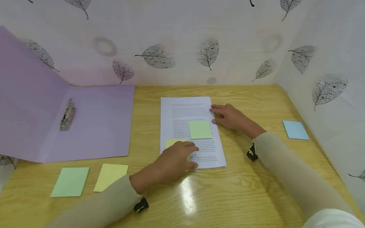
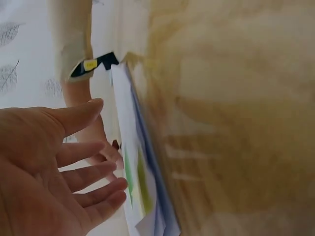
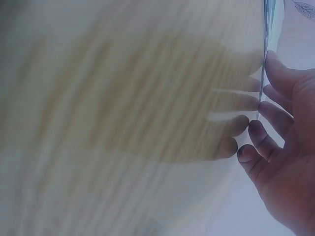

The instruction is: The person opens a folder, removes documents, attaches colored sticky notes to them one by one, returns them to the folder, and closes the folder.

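A stack of printed sheets (image 1: 185, 110) lies on the table, bearing a green sticky note (image 1: 200, 129) and a yellow sticky note (image 1: 173, 142) partly hidden by the left hand (image 1: 173, 161). That hand is over the stack's lower left, fingers relaxed and apart; in the left wrist view the hand (image 2: 54, 167) holds nothing, beside the sheets (image 2: 129, 128). My right hand (image 1: 229, 117) touches the stack's right edge with extended fingers; in the right wrist view the fingertips of the hand (image 3: 285, 128) meet the paper edge (image 3: 264, 59).
An open purple folder (image 1: 104, 122) with a metal clip (image 1: 67, 115) stands at the left. Green (image 1: 70, 182) and yellow (image 1: 111, 176) sticky pads lie in front of it. Toward the right edge of the table (image 1: 225, 202) is a blue pad (image 1: 295, 130). Leaf-patterned covering surrounds the back and right.
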